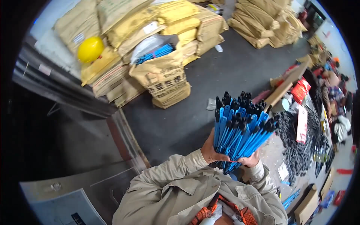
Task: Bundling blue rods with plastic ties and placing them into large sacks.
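A thick bundle of long blue plastic strips with black tips [240,127] stands upright in front of my chest, gripped between both hands. My left hand [213,150] wraps its left side, thumb across the front. On the lower right side my right hand [250,159] closes around it. A thin red band [234,161] crosses the bundle between my thumbs. The black ends point away from me; the lower ends are partly hidden by my hands and jacket.
Stacked paper sacks [180,22] stand at the far left, with an open sack [161,75] holding more blue strips and a round yellow object [90,49]. More sacks [258,22] lie farther back. At right, a cluttered table bears piled black parts [292,138] and a red packet [300,89].
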Tool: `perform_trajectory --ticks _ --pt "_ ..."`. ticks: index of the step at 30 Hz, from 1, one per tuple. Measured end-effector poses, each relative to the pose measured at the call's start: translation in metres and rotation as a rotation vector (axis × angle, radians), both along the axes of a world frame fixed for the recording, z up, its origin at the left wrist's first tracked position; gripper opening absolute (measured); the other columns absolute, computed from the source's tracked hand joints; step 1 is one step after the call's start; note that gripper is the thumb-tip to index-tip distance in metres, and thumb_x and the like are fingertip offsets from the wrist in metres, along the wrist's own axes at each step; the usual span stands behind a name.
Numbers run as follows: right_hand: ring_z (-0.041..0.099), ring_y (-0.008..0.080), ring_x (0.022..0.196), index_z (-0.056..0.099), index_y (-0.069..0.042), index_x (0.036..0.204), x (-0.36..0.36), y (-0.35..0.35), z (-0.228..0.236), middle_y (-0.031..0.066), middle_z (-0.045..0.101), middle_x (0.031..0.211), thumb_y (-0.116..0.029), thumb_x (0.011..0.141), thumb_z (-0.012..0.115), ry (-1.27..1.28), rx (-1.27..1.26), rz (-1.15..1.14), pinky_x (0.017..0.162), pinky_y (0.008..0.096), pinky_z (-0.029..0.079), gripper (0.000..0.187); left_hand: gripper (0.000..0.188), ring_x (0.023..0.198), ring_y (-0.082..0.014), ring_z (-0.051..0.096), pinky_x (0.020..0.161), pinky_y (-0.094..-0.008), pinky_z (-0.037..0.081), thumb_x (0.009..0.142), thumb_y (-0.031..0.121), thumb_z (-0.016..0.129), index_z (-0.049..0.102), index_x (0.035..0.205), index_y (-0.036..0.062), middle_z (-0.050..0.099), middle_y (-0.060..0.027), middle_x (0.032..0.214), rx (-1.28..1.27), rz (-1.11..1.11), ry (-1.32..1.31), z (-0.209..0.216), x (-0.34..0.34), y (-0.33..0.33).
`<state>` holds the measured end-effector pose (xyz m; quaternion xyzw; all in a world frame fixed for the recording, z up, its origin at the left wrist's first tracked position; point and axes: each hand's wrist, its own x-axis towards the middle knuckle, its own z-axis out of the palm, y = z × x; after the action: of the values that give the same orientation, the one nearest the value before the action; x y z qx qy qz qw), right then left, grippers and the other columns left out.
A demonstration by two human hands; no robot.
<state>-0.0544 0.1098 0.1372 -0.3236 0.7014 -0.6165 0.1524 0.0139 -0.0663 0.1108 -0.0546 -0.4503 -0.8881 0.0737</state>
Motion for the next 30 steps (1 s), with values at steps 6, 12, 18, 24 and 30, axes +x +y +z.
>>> perform_trajectory --ticks 6,12,18,24,30 --pt "0.052 0.0269 0.098 0.036 0.002 0.122 -0.004 -0.063 -0.03 0.0161 0.051 0.114 -0.036 0.051 0.077 -0.285 -0.214 0.02 0.087 0.0373 0.04 0.09 0.095 0.105 -0.028 0.047 0.092 -0.036 0.035 0.061 0.039 0.075 0.022 0.131 0.0037 0.042 -0.0181 0.121 -0.4 0.253 -0.06 -0.004 0.026 -0.055" --pt "0.052 0.0272 0.098 0.037 0.0 0.123 -0.032 -0.074 -0.06 0.0158 0.051 0.114 -0.038 0.057 0.073 -0.442 -0.431 -0.155 0.084 0.0393 0.042 0.085 0.073 0.1 -0.0252 0.052 0.087 -0.0324 0.04 0.067 0.029 0.071 0.035 0.125 0.0033 0.051 -0.0171 0.112 -0.593 0.327 -0.237 -0.005 0.036 -0.117" --pt "0.049 0.0294 0.106 0.033 -0.008 0.129 -0.104 -0.028 -0.102 0.0126 0.047 0.122 -0.047 0.076 0.055 -0.657 -0.797 0.02 0.091 0.0451 0.038 0.069 0.044 0.087 -0.0197 0.059 0.076 -0.0266 0.046 0.075 0.018 0.065 0.049 0.112 -0.0007 0.06 -0.0144 0.097 -1.015 0.265 -0.815 -0.047 0.109 -0.215" --pt "0.043 0.0294 0.113 0.025 -0.014 0.134 -0.159 -0.01 -0.104 0.011 0.04 0.129 -0.051 0.081 0.045 -0.5 -0.789 -0.42 0.094 0.048 0.034 0.068 0.033 0.068 -0.0172 0.061 0.061 -0.0214 0.045 0.079 0.017 0.059 0.053 0.104 -0.0026 0.063 -0.0114 0.078 -0.82 0.266 -1.031 -0.016 0.074 -0.302" --pt "0.038 0.0291 0.117 0.019 -0.019 0.136 -0.199 -0.045 -0.047 0.0077 0.031 0.135 -0.058 0.082 0.033 -0.47 -0.772 -0.874 0.096 0.0498 0.031 0.067 0.037 0.072 -0.0189 0.059 0.066 -0.0259 0.046 0.074 0.015 0.061 0.052 0.106 -0.0019 0.062 -0.0117 0.081 -1.347 0.325 -0.837 -0.057 -0.01 -0.42"
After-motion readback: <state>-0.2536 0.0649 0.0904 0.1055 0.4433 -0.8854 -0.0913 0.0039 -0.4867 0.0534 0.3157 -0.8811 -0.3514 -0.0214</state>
